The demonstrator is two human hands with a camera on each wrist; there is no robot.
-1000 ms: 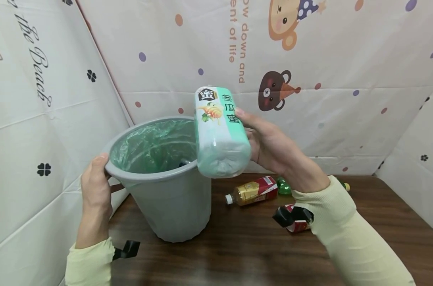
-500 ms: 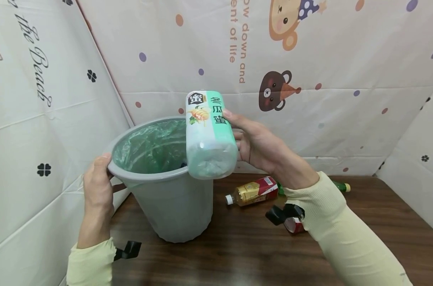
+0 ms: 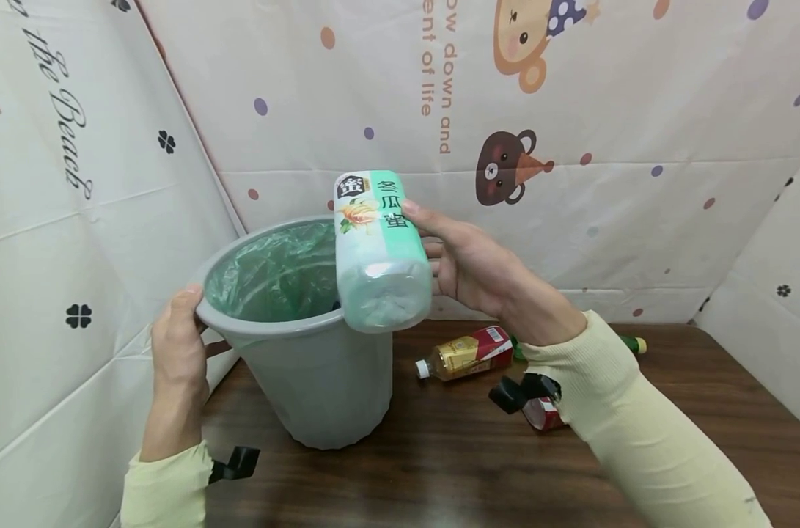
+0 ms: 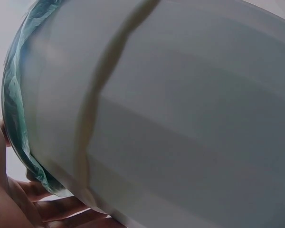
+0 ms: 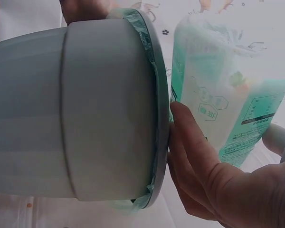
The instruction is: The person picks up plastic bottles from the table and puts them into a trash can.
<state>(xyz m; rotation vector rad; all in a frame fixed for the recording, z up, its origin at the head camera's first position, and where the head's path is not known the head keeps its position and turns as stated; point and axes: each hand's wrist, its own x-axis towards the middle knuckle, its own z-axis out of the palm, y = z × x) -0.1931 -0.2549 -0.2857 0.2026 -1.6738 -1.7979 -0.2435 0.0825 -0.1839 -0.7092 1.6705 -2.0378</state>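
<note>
My left hand [image 3: 175,345] grips the near-left rim of a grey bin [image 3: 314,381] lined with a green bag [image 3: 281,271]; the bin tilts toward me. My right hand [image 3: 468,268] holds a large clear bottle with a mint-green label [image 3: 380,253] beside the bin's right rim, its base facing me. In the right wrist view the bottle [image 5: 223,99] sits in my fingers [image 5: 194,147] right next to the bin rim [image 5: 159,109]. The left wrist view is filled by the bin wall [image 4: 180,123], with fingers [image 4: 61,206] curled under the rim.
On the brown table [image 3: 439,469] lie a yellow-and-red tea bottle [image 3: 468,352], a red can [image 3: 543,414] partly behind my sleeve, and a green bottle end [image 3: 630,343]. Patterned cloth walls [image 3: 76,220] close in at the left, back and right.
My right hand has carried the bottle leftward, closer over the bin's right rim. The left hand and the bin have stayed put.
</note>
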